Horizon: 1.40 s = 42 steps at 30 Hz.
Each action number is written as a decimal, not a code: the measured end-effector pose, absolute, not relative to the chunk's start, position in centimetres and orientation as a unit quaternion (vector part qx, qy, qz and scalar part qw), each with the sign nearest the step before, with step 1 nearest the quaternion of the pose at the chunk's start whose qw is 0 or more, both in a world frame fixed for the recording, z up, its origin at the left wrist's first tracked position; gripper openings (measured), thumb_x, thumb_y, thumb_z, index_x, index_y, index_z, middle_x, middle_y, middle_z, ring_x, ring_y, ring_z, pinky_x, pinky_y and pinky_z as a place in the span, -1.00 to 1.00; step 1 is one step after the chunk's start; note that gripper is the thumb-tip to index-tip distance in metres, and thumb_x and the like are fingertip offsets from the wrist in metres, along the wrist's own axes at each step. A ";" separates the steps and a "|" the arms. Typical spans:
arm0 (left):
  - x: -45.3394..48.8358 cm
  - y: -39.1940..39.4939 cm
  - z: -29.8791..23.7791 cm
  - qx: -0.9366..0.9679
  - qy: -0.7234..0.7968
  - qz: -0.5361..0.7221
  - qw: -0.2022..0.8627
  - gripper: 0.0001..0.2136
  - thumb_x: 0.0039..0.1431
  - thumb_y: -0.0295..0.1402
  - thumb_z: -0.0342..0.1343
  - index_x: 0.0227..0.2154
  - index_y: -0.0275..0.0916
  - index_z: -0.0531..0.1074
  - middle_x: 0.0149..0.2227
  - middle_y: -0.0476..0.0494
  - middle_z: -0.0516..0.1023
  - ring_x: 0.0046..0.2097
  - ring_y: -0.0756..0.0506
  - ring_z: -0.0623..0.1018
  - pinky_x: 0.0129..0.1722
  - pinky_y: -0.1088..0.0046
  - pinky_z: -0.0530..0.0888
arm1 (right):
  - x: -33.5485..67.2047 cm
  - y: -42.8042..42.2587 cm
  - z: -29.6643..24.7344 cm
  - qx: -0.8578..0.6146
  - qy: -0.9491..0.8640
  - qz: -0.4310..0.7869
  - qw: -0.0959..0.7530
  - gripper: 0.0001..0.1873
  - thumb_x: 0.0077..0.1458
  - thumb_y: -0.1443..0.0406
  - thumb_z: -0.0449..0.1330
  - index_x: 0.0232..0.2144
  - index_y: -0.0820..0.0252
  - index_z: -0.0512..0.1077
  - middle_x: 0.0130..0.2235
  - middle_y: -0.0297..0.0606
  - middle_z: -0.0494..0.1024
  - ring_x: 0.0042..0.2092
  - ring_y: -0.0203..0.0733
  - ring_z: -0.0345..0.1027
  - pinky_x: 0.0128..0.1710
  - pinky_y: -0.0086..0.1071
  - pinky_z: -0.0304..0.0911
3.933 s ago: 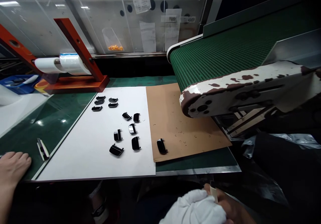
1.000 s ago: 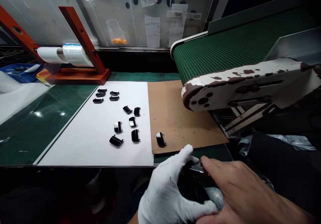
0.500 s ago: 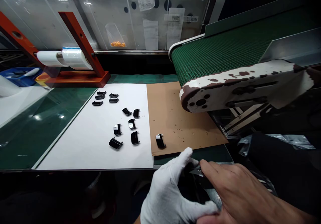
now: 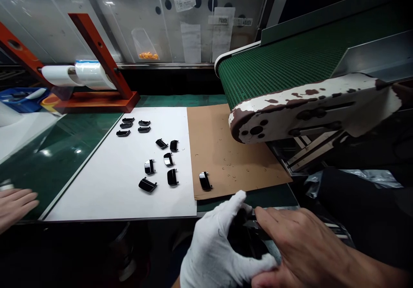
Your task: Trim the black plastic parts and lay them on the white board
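- Gloved left grip [image 4: 222, 245]: curled, closed around a glossy black trim piece [image 4: 240, 236].
- Trim piece: held between both hands, closer to the left; long axis, partly hidden, slants toward the wearer.
- Bare right grip [image 4: 300, 245]: fingers extended onto the metal clip [image 4: 254, 224]; hold cannot be told.
- Kraft card [image 4: 222, 150]: just beyond, carrying a loose black piece [image 4: 205, 181].

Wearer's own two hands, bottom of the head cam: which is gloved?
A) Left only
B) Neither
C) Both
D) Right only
A: the left hand wears a white glove and curls around a black part, while the right hand is bare.
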<state>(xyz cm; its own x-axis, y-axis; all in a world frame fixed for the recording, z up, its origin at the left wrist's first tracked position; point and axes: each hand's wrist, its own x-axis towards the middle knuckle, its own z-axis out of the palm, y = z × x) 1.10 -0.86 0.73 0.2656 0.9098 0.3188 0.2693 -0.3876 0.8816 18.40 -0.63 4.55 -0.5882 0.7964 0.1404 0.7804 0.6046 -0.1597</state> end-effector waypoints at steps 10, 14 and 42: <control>1.2 -0.7 0.9 0.673 0.427 0.454 0.399 -0.18 -0.35 -0.37 0.48 0.09 -0.19 0.29 -0.18 0.00 0.60 -0.23 -0.05 0.62 -0.13 0.53 0.57 | 18.4 -0.8 4.3 -0.427 -0.897 0.041 0.109 -0.22 0.11 -0.24 -0.40 -0.55 0.18 0.32 -0.63 -0.25 0.42 -0.67 -0.19 0.30 -0.68 -0.35 0.11; 0.9 -0.4 1.5 0.695 0.427 0.431 0.385 -0.14 -0.34 -0.34 0.47 0.12 -0.20 0.25 -0.16 -0.04 0.61 -0.20 -0.08 0.63 -0.11 0.49 0.58 | 18.1 -0.7 4.7 -0.427 -0.893 0.008 0.144 -0.24 0.13 -0.23 -0.36 -0.54 0.19 0.32 -0.64 -0.29 0.38 -0.67 -0.19 0.29 -0.69 -0.34 0.15; 0.8 -0.3 2.0 0.732 0.423 0.429 0.319 -0.22 -0.28 -0.19 0.43 0.07 -0.28 0.31 -0.17 -0.14 0.62 -0.22 -0.12 0.64 -0.10 0.45 0.58 | 17.9 -0.4 5.3 -0.434 -0.888 -0.031 0.149 -0.16 0.04 -0.28 -0.46 -0.60 0.17 0.30 -0.68 -0.31 0.36 -0.72 -0.21 0.26 -0.74 -0.34 0.10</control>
